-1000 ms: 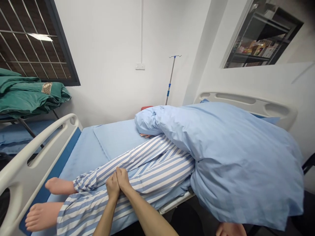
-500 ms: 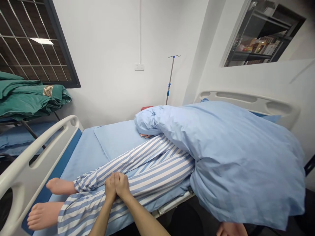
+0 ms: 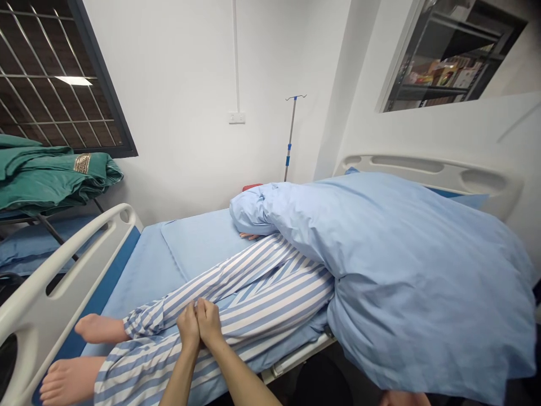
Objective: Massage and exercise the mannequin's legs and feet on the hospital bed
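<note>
In the head view, my left hand (image 3: 188,327) and right hand (image 3: 209,323) sit at the lower centre of the frame, their fingers (image 3: 189,314) pressed together, tips meeting, pinching nothing. They are over the striped pyjama trousers (image 3: 270,299) of a figure lying on a hospital bed (image 3: 139,282); I cannot tell whether they touch the cloth. 2 bare feet (image 3: 100,329) lie at lower left. A blue duvet (image 3: 414,282) covers the figure's upper body at right. An IV pole (image 3: 289,135) stands at upper centre.

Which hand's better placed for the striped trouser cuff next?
Left, probably: the left hand sits nearer the cuff of the striped trousers than the right hand, which lies further up the leg.
</note>
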